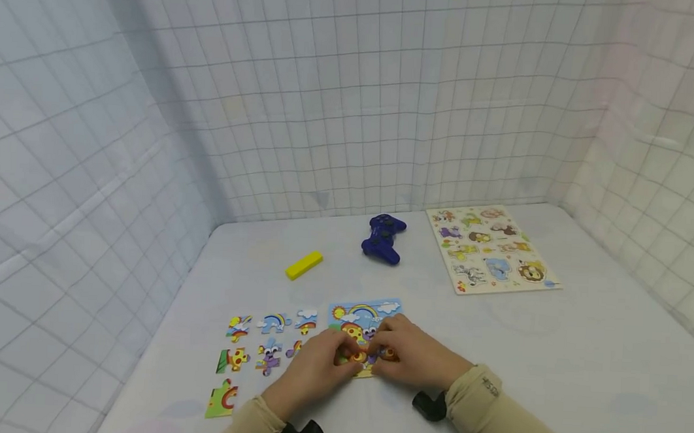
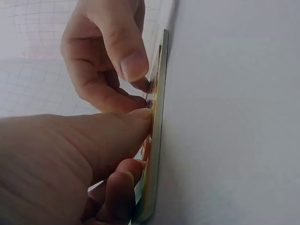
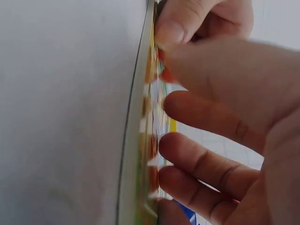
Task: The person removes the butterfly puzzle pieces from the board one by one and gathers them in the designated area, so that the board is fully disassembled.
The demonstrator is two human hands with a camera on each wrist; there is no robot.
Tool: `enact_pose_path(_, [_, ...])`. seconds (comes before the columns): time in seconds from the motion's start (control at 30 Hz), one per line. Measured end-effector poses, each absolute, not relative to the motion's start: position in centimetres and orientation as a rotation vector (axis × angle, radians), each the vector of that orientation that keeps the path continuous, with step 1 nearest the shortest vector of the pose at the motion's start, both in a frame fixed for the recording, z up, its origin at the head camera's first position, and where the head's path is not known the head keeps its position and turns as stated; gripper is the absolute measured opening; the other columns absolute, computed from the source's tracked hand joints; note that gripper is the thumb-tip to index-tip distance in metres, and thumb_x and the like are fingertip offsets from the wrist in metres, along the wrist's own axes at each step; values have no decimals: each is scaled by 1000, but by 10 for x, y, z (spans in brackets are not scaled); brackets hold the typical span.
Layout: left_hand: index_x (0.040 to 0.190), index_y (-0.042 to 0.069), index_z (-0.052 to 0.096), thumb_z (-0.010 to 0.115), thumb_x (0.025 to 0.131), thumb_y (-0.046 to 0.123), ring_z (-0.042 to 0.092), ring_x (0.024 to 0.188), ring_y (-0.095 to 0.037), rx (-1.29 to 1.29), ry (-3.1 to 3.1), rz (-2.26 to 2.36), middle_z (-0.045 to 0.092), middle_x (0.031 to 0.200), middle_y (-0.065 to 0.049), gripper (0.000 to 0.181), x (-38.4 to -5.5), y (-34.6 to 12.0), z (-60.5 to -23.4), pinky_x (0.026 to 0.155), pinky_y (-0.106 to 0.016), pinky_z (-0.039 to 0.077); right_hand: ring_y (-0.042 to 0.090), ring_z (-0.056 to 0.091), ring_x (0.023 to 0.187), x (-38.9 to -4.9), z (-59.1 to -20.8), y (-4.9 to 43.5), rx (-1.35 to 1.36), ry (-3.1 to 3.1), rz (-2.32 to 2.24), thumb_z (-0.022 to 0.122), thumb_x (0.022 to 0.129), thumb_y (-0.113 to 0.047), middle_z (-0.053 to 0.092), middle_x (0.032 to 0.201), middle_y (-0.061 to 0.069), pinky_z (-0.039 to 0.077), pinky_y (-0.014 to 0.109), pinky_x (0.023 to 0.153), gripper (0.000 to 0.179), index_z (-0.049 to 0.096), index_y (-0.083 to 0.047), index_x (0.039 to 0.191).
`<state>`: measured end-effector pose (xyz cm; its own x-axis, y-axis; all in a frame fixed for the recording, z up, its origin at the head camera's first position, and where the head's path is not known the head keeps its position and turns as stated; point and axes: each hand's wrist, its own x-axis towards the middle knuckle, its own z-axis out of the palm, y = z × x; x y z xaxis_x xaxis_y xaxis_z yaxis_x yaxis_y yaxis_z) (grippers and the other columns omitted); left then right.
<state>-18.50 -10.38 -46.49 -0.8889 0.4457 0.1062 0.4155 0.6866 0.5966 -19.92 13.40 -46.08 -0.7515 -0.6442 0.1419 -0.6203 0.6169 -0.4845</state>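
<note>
A picture puzzle board (image 1: 366, 309) with a sun, rainbow and clouds lies flat on the white table. Both hands meet over its lower part. My left hand (image 1: 324, 359) touches the board's face with thumb and fingertips near the lower middle; its thumb (image 2: 126, 124) lies almost straight. From the other side my right hand (image 1: 407, 354) rests fingertips (image 3: 176, 145) on the board, spread apart and lightly bent. Whether a loose piece lies under the fingers is hidden. Left of the board are jigsaw pieces, among them a rainbow piece (image 1: 274, 322) and a green corner piece (image 1: 222, 399).
A yellow block (image 1: 304, 265) and a blue game controller (image 1: 384, 239) lie behind the board. An animal puzzle board (image 1: 492, 250) is at the back right. Grid-patterned cloth (image 1: 341, 98) walls in the table's back and sides.
</note>
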Motion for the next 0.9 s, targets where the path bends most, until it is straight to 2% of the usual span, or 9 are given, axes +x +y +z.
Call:
enact_pose_path(0.2, [101,17,71,82,88,27,49,74,-2,718,2841,1049,60,92,6,20,-183,-105,-466,66,-21,43,12,51,105,-200,-461,138,-1120,2922,-745,71,98,-20,59,108,-8,50,33,89,8,74,-21,105])
enact_pose_path(0.4, [96,16,70,83,87,28,46,71,-4,681,2880,1026,54,82,6,19,-181,-104,-463,63,-22,40,11,50,100,-201,-459,139,-1055,2925,-713,71,94,-14,57,102,-9,49,30,84,10,70,-24,94])
enact_pose_path(0.5, [92,17,69,83,87,28,45,70,-5,669,2878,1012,53,79,6,19,-181,-104,-463,61,-23,39,11,48,98,-200,-457,139,-1026,2908,-699,75,90,-20,55,101,-9,47,28,80,9,69,-25,94])
enact_pose_path(0.67, [92,18,69,82,87,28,45,70,-5,668,2881,992,54,80,7,18,-181,-104,-463,62,-23,39,11,44,95,-200,-454,139,-987,2878,-664,86,78,-46,53,103,-12,42,27,76,33,67,-29,99])
enact_pose_path(0.73, [93,18,69,81,89,26,46,71,-4,678,2874,989,55,81,7,16,-181,-105,-463,63,-22,40,11,44,94,-200,-453,140,-993,2871,-661,88,75,-49,53,103,-12,41,27,76,38,67,-29,99])
enact_pose_path(0.9, [95,16,68,77,93,21,48,73,-4,699,2853,996,55,84,8,11,-180,-105,-462,65,-22,42,11,43,93,-200,-453,141,-993,2869,-663,89,76,-47,53,101,-12,41,27,76,37,66,-28,99])
